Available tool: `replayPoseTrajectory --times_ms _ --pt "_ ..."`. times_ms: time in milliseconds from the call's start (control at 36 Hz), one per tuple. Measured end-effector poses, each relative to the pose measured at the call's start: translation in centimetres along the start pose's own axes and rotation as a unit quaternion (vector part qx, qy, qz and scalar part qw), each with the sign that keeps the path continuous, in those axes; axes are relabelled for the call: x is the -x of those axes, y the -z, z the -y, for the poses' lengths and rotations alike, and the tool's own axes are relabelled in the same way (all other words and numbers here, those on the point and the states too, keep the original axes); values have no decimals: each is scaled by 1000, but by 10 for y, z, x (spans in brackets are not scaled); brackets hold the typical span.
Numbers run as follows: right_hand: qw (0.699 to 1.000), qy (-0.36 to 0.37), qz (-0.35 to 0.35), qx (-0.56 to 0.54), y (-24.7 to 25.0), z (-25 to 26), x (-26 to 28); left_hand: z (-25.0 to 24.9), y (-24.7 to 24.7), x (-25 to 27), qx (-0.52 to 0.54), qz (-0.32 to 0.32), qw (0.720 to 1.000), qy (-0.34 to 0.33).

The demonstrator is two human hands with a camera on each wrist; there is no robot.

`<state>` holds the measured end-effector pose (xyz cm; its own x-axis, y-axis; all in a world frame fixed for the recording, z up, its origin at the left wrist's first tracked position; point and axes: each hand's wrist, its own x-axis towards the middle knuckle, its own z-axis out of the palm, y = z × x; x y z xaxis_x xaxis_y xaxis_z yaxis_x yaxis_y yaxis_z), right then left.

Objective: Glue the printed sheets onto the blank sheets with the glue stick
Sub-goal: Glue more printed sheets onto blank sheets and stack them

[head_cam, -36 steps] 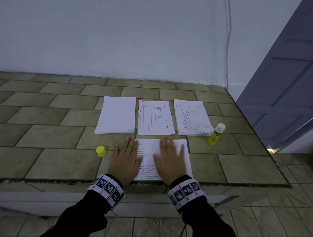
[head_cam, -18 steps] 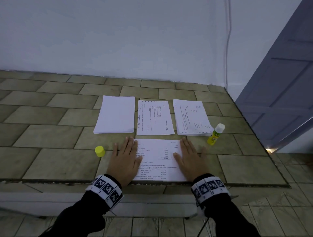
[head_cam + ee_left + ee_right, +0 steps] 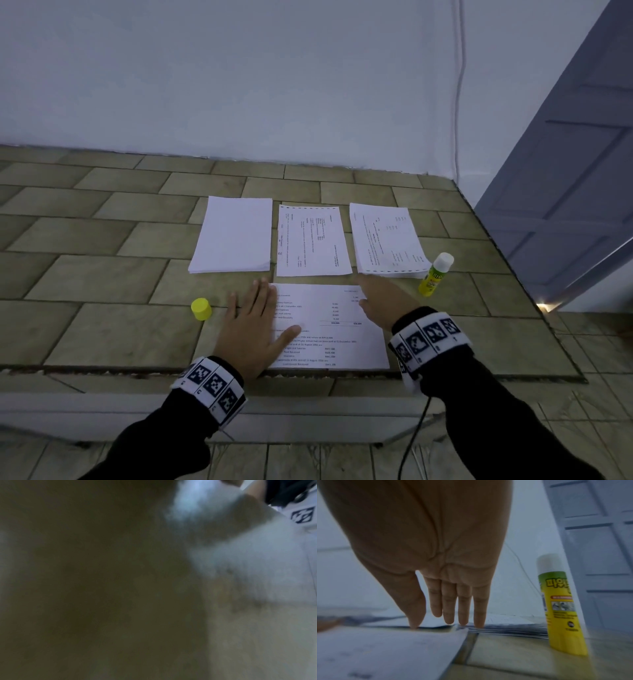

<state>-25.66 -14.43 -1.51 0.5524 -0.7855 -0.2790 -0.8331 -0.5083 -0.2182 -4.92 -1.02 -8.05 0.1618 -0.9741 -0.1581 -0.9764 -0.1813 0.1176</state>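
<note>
The tiled bench [image 3: 102, 274] carries a blank stack [image 3: 233, 236] and two printed stacks lying lengthwise away from the person. The near printed sheet [image 3: 329, 325] lies crosswise; the left hand [image 3: 255, 329] presses it flat, fingers spread. The right hand [image 3: 383, 301], fingers straight, reaches the right stack [image 3: 387, 240]. The glue stick [image 3: 435, 274] stands uncapped, its yellow cap [image 3: 201, 308] left.

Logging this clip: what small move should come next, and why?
Probably the right hand slides the pasted printed sheet aside. It reaches along that sheet's far edge, while the left hand lies flat on it; the uncapped glue stick stands untouched.
</note>
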Motion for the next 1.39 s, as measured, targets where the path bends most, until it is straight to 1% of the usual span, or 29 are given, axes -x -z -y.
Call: replayPoseTrajectory --times_ms 111,167,250,361,444,528,583,639,694,805,917,972,1083,1222,1305,1389 --pt "997 13 -20 71 -5 -3 -15 -1 1 1 -7 4 1000 -2" --pt "996 15 -27 78 -5 -6 -20 -1 1 2 -11 7 1000 -3" --pt "997 13 -16 70 -4 -9 -23 0 0 2 -11 8 1000 -3" --pt "999 18 -20 29 4 -11 -25 1 -1 1 -1 1 1000 -9" --pt "999 20 -29 -20 22 -14 -19 2 -1 2 1 -7 1000 -17" --pt "996 29 -68 -51 50 -20 -12 3 -3 1 5 -16 1000 -17" --pt "991 20 -107 -82 69 -25 -8 4 -5 1 23 -27 999 -17" --pt "979 5 -146 -140 85 -30 -7 4 -6 1 38 -45 998 -22" --pt "963 -13 -174 -204 96 -34 -8 4 -6 2 43 -48 998 -22" --pt "912 -56 -222 -341 102 -34 -24 4 -5 2 50 -53 997 -15" --pt "874 -86 -219 -425 84 -22 -46 3 -5 2 55 -51 997 -15" --pt "864 -92 -209 -449 70 -14 -58 3 -4 3 64 -54 996 -14" --pt "880 -108 -183 -425 39 0 -77 3 -2 4 58 -49 997 -14" --pt "907 -119 -167 -368 12 8 -90 3 -4 3 80 -67 994 -18" --pt "947 -114 -146 -263 7 12 -93 4 -3 3 79 -69 994 -15" --pt "965 -116 -117 -204 7 16 -94 3 -2 3 72 -63 995 -12"
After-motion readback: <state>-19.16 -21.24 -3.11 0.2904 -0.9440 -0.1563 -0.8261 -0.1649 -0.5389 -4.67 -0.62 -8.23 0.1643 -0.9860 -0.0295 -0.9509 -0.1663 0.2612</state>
